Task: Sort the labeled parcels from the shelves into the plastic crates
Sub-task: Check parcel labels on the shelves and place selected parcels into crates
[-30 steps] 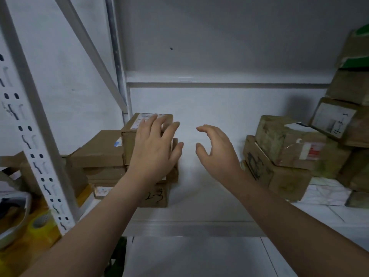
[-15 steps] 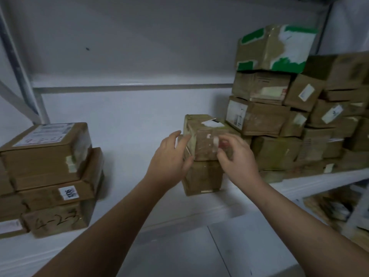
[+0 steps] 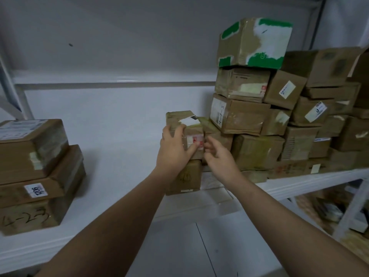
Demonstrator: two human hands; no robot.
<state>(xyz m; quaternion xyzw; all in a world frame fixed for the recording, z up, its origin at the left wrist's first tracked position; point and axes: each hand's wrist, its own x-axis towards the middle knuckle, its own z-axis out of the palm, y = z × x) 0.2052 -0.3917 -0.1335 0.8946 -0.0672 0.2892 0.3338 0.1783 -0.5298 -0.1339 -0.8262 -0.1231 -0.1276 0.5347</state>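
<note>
A small taped cardboard parcel (image 3: 189, 124) with a white label on top and a red-printed sticker on its front sits on another brown parcel (image 3: 189, 176) on the white shelf (image 3: 119, 156). My left hand (image 3: 173, 148) grips its left front corner, fingers over the top edge and thumb across the front. My right hand (image 3: 217, 154) is at the parcel's right side with fingers curled, the fingertips touching the front near the sticker. No plastic crate is in view.
A tall pile of brown parcels (image 3: 289, 116) fills the shelf's right side, topped by a green-and-white box (image 3: 253, 43). A stack of three parcels (image 3: 34, 172) stands at the left, the lowest marked by hand. A lower shelf with goods (image 3: 329, 208) shows at the bottom right.
My view and both hands swung from the left stack to the middle parcel. My left hand has closed round its left corner; my right hand has slipped lower along its right side.
</note>
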